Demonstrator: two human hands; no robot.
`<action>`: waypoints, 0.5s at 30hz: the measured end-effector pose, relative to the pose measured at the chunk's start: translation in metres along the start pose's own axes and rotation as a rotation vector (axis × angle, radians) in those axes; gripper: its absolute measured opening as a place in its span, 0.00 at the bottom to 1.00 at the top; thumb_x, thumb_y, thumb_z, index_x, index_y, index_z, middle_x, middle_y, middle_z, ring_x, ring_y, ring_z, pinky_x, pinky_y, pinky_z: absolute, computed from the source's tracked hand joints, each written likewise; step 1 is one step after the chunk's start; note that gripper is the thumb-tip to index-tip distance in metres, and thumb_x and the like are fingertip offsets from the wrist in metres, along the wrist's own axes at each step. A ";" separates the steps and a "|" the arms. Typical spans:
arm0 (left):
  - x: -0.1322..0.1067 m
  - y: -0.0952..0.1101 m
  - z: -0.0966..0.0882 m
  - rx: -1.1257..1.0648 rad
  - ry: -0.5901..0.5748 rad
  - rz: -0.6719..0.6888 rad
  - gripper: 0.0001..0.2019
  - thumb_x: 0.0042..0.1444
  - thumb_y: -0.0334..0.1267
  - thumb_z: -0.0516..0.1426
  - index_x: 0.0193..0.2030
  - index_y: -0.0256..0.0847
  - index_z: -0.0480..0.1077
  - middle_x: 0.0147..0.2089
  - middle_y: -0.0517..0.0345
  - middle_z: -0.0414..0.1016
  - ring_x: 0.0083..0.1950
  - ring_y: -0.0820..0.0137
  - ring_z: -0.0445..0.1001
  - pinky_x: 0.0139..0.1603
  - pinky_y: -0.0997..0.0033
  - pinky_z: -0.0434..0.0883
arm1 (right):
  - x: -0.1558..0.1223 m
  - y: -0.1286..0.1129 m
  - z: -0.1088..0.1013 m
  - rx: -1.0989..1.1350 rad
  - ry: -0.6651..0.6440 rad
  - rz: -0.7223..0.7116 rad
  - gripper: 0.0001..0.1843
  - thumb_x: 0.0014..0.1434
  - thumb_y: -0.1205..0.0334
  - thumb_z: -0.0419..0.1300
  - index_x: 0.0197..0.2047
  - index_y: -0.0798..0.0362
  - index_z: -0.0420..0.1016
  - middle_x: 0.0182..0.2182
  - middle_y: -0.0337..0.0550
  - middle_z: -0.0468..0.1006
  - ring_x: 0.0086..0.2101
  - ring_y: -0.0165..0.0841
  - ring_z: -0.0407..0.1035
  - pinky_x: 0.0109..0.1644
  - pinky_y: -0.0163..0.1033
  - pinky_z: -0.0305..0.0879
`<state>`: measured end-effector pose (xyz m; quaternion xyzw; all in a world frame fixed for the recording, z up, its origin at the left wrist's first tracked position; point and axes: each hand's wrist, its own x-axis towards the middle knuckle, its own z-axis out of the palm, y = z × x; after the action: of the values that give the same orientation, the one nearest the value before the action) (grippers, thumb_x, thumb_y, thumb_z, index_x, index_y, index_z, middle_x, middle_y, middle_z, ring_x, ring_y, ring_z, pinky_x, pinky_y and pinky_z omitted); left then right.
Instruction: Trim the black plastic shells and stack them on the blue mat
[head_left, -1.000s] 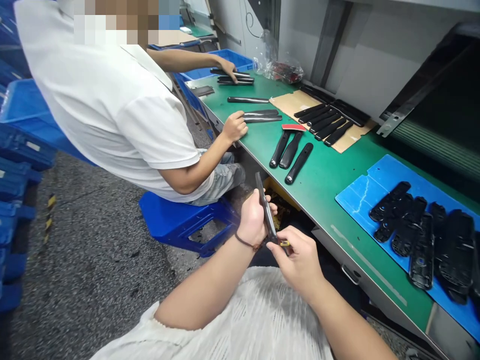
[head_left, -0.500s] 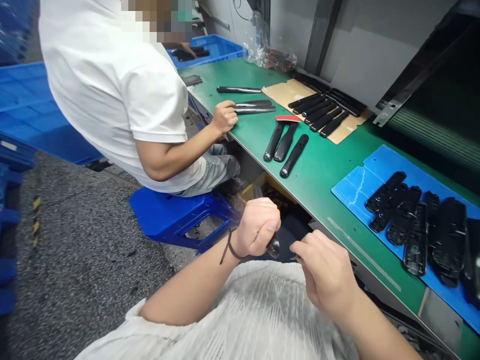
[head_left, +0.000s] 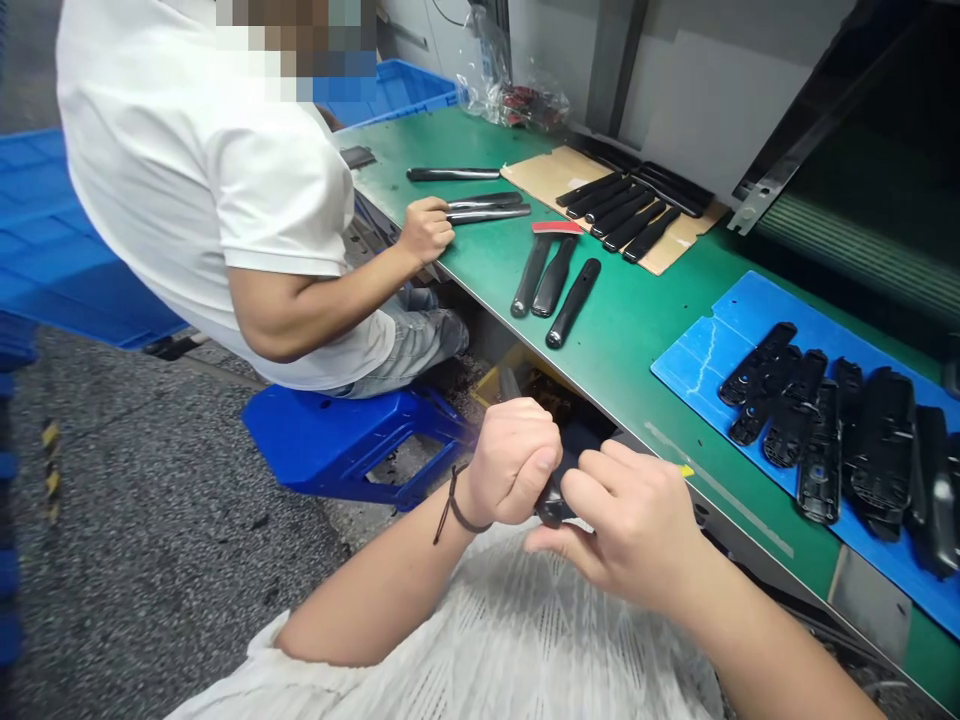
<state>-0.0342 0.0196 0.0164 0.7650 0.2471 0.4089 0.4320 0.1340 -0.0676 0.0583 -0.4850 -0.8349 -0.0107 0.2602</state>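
Note:
My left hand [head_left: 516, 462] is closed in a fist around a black plastic handle [head_left: 551, 508], held above my lap. One rounded end of the handle shows below the fist, and a dark, narrow length sticks out above it. My right hand [head_left: 628, 520] is at that lower end, its fingers curled against it and the thumb stretched out below. Whether anything small is between the right fingers is hidden. On the green bench, three similar black handles [head_left: 574, 305] lie nearby, a red-faced strip [head_left: 556, 229] across the tops of two.
A blue sheet [head_left: 686, 350] on the right carries several black moulded parts [head_left: 819, 450]. Several black handles lie on cardboard [head_left: 529, 172] farther back. At left a co-worker in a white shirt [head_left: 187, 200] sits on a blue stool [head_left: 322, 440], a hand on dark strips. A yellow bin [head_left: 491, 388] stands under the bench.
My right hand has moved left and come against the lower end of the handle in my left hand; before, there was a gap between them. The view has shifted slightly.

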 end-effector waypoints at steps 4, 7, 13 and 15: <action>0.000 0.002 0.004 0.007 0.067 -0.017 0.21 0.63 0.50 0.53 0.19 0.46 0.65 0.19 0.55 0.63 0.24 0.65 0.58 0.38 0.58 0.62 | -0.002 0.001 0.000 -0.120 0.089 -0.037 0.29 0.73 0.41 0.52 0.26 0.50 0.65 0.23 0.39 0.62 0.27 0.33 0.50 0.31 0.44 0.40; -0.001 0.005 0.008 0.052 0.107 0.021 0.21 0.67 0.44 0.49 0.22 0.45 0.64 0.21 0.56 0.64 0.25 0.65 0.60 0.37 0.60 0.60 | -0.005 0.001 0.003 -0.204 0.153 -0.052 0.27 0.74 0.42 0.52 0.27 0.50 0.66 0.22 0.39 0.61 0.28 0.34 0.50 0.32 0.44 0.39; -0.005 0.013 0.022 0.106 0.202 -0.149 0.22 0.72 0.41 0.45 0.25 0.42 0.62 0.22 0.58 0.63 0.26 0.68 0.61 0.34 0.64 0.56 | -0.016 0.007 0.017 -0.393 0.276 -0.021 0.24 0.73 0.41 0.54 0.34 0.51 0.73 0.23 0.40 0.64 0.28 0.34 0.52 0.32 0.44 0.40; -0.006 0.016 0.025 0.057 0.198 -0.237 0.23 0.74 0.44 0.44 0.25 0.42 0.62 0.23 0.59 0.61 0.26 0.69 0.60 0.32 0.65 0.54 | -0.017 0.011 0.021 -0.391 0.320 -0.020 0.23 0.72 0.42 0.56 0.33 0.50 0.72 0.22 0.39 0.62 0.27 0.33 0.51 0.31 0.44 0.39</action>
<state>-0.0161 -0.0046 0.0202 0.6984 0.3886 0.4213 0.4286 0.1408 -0.0692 0.0302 -0.5101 -0.7698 -0.2509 0.2902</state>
